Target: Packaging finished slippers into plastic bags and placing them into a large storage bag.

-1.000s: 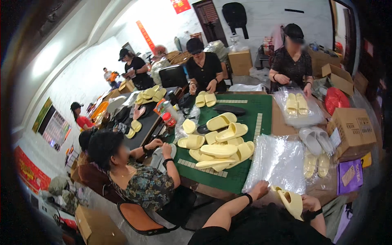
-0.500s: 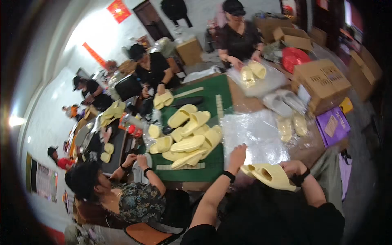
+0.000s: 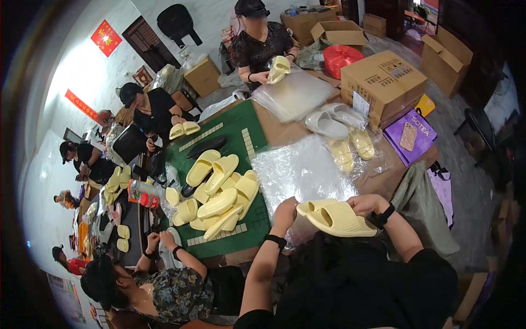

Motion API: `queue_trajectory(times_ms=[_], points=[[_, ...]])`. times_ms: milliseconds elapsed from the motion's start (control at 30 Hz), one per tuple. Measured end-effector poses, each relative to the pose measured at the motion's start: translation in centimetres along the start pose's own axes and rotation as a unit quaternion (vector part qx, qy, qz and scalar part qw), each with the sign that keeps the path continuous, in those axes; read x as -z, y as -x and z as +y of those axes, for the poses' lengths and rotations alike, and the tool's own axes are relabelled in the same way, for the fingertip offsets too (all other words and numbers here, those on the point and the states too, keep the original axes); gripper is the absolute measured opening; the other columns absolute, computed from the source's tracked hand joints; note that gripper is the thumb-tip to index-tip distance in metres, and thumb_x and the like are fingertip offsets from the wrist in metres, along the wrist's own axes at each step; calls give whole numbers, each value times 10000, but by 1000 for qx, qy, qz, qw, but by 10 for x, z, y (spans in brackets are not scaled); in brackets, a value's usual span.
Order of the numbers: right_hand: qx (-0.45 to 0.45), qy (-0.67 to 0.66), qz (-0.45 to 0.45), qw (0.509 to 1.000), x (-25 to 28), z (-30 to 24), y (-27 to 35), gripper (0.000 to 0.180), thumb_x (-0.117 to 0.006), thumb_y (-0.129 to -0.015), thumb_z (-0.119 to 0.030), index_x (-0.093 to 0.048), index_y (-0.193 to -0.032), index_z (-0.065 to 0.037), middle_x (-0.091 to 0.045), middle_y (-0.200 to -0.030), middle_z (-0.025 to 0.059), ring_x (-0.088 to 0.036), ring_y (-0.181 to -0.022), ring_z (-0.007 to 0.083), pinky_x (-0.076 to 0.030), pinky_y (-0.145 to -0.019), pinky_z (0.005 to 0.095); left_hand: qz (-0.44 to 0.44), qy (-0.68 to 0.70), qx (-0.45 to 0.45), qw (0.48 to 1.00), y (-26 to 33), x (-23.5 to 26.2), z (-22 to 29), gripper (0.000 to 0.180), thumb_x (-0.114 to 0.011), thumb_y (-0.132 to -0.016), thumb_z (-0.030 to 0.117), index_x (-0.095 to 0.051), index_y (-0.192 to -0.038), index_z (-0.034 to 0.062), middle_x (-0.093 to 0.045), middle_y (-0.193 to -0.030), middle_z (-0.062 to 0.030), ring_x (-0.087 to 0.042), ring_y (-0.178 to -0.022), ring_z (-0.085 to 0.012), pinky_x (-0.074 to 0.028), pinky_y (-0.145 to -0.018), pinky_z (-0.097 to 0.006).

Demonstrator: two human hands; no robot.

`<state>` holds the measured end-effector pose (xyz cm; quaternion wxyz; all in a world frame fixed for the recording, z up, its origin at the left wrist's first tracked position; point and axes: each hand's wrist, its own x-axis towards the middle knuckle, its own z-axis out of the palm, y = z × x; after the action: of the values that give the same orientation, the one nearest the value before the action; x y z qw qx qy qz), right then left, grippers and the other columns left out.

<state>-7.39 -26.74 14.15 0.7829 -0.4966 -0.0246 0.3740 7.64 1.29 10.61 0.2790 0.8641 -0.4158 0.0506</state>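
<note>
My right hand (image 3: 368,205) grips a pair of pale yellow slide slippers (image 3: 345,220) in front of my chest, closed around the heel end. The second slipper (image 3: 310,205) is mostly hidden behind the nearer one. At the near edge of a stack of clear plastic bags (image 3: 301,167) is my left hand (image 3: 286,213), its fingers drawn together. What they pinch, if anything, is hidden. Left of the bags, a heap of yellow slippers (image 3: 222,192) lies on a green mat (image 3: 255,211), with dark slippers (image 3: 207,147) among and behind them.
Grey slippers (image 3: 327,125) and bagged yellow slippers (image 3: 361,143) lie beyond the bags. Farther right stand a cardboard box (image 3: 381,82) and a purple bag (image 3: 408,134) with a phone (image 3: 408,136) on it. A co-worker (image 3: 159,279) sits close on my left; another (image 3: 263,49) handles slippers across the table.
The whole view has swung, so the table sits farther left. My left hand has drawn its fingers together at the bags. My right hand keeps hold of the slippers.
</note>
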Motion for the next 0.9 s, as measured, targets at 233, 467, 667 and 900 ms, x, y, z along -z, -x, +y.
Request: queue_trajectory(times_ms=[233, 467, 667, 900], points=[[-7, -61, -14, 998, -7, -4, -1, 321, -586, -798, -18, -538, -1105, 61, -609, -1033, 76, -571, -910, 116, -458, -792, 244, -80, 151, 12, 985, 27, -25, -17, 119, -524, -767, 122, -548, -845, 35, -564, -794, -189, -536, -789, -373, -444, -685, -444], [-28, 16, 12, 999, -19, -21, 1, 339, -607, -794, -67, -547, -1107, 49, -604, -1032, 41, -547, -897, 84, -436, -793, 226, -146, -54, 8, 988, 35, -27, -9, 304, -611, -753, 297, -589, -926, 49, -570, -861, -130, -542, -856, -310, -433, -725, -403], [-7, 40, -35, 999, -4, -6, -11, 341, -612, -801, -99, -552, -1105, 45, -601, -1039, 32, -543, -894, 82, -428, -793, 223, -173, -144, 23, 974, 39, -36, -10, 178, -571, -749, 190, -594, -867, 59, -565, -867, -93, -529, -874, -278, -421, -739, -381], [2, 15, -15, 1000, -12, -11, -8, 304, -613, -808, -81, -557, -1069, 66, -622, -991, 54, -569, -849, 95, -458, -745, 229, -79, -23, 88, 993, 36, -40, -23, 96, -550, -727, 140, -620, -770, 89, -572, -798, -138, -537, -785, -327, -439, -685, -424]])
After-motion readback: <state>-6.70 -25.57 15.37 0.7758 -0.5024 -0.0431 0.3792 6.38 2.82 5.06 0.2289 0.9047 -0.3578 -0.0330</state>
